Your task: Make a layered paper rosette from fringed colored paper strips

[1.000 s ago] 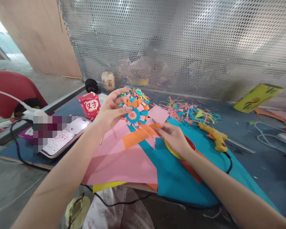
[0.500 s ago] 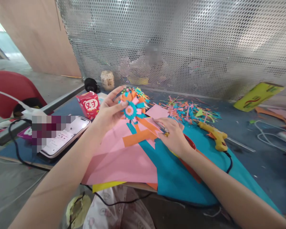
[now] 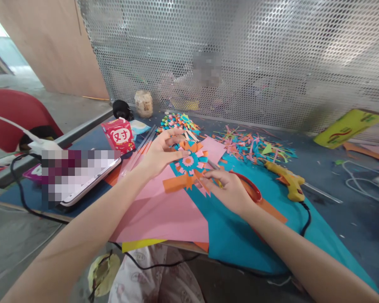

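Flower (image 3: 187,162) swings toward the right fingers (image 3: 215,174), and that brings it beside the scissors (image 3: 212,164)! Left fingers (image 3: 177,156) pinch its rim, right fingers grip those scissors.

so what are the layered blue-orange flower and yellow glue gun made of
Layered blue-orange flower: probably matte paper, from its thin, crisply cut layers. Yellow glue gun: likely smooth plastic, given its even colour and rounded body; gloss unclear.

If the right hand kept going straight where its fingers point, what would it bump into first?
Probably the layered paper flower held by the left hand, just beyond the right hand's fingertips, though depth is hard to judge here.
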`<state>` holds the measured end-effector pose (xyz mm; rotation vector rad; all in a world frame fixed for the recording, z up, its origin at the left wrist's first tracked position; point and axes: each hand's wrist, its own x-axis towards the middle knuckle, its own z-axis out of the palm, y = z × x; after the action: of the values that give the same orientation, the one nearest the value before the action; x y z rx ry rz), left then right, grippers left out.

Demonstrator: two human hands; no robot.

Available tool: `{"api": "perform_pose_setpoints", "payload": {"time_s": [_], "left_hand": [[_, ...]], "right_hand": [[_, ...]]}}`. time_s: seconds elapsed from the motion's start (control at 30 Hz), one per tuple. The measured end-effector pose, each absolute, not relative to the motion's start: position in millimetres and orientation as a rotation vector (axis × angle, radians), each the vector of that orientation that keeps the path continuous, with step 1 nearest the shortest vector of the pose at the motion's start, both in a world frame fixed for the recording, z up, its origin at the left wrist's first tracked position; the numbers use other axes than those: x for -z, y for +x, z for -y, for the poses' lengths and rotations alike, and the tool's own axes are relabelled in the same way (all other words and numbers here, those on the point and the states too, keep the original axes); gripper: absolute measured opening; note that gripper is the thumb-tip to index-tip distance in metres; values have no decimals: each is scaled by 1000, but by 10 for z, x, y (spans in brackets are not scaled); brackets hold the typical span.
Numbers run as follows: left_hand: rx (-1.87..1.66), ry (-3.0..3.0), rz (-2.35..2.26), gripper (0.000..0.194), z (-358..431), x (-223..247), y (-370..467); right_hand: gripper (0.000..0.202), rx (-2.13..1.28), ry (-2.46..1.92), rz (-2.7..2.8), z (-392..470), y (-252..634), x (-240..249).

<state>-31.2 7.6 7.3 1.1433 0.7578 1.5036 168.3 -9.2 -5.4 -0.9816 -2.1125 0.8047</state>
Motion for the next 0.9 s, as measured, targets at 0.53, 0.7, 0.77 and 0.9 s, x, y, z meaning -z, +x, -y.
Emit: {"api": "perform_pose_setpoints", "payload": {"time_s": [0.53, 0.7, 0.77, 0.9], "left_hand": [[-1648, 1201, -790, 51, -68, -59, -301], [-1724, 1126, -769, 51, -71, -88, -307], [-1745, 1050, -739, 51, -77, -101, -311], [-1720, 938, -645, 50, -79, -112, -284]], "right_hand": [[35, -907, -1054, 2077, 53, 1731, 74], [37, -867, -1106, 2143, 45, 1753, 96], [21, -813, -1148, 2054, 36, 1748, 114], [49, -1070, -959, 1779, 37, 1661, 152]]}}
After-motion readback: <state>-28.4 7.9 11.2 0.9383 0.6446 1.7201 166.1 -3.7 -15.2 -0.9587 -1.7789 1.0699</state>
